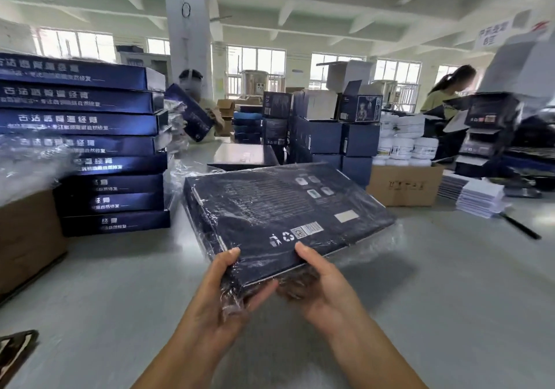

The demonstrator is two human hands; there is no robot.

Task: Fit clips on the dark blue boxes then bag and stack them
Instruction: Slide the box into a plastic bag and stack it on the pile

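Note:
A flat dark blue box [282, 211] wrapped in a clear plastic bag is tilted above the grey table [435, 283], its printed back face up. My left hand [222, 292] grips its near left corner, thumb on top, fingers curled under the bunched bag end. My right hand [318, 283] holds the near edge, thumb on top and fingers beneath. A tall stack of bagged dark blue boxes [102, 148] stands at the left. No clips are visible.
A brown carton [27, 238] sits at the far left, another carton [402, 184] with white jars at the right. Smaller dark boxes [324, 136] are piled behind. A white booklet stack [480, 196] lies right. Two people work across the table.

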